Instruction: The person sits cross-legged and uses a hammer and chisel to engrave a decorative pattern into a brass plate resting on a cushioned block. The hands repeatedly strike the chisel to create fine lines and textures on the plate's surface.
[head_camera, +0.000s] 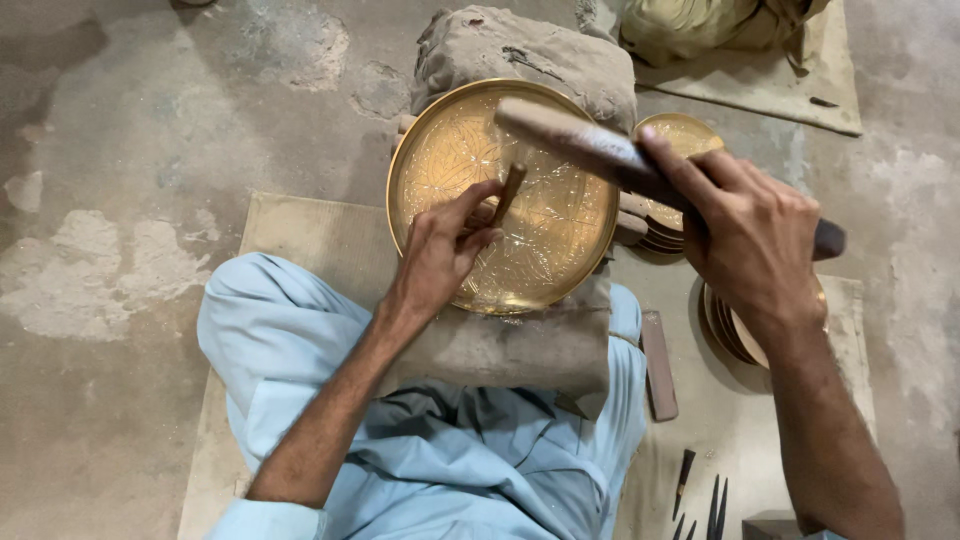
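Sitting cross-legged on a mat (300, 225) on the concrete floor (130, 150), the person has a round engraved brass tray (450, 150) propped on a cloth-wrapped block (520, 50) in the lap. Left hand (440, 250) is clenched on a small chisel (509, 190), tip on the tray near its centre. Right hand (750, 235) grasps a wooden mallet (590, 145), raised above the tray's right half; head blurred.

Risks, as I judge them:
- Off-centre strike glances off the chisel, lands on left fingers.
- Chisel tilted: tip skids, scars the pattern.
- Tray only rests on cloth, can shift under a blow.
- Stacked brass dishes (690, 135) and loose punches (700, 495) at right sit close to the swing.
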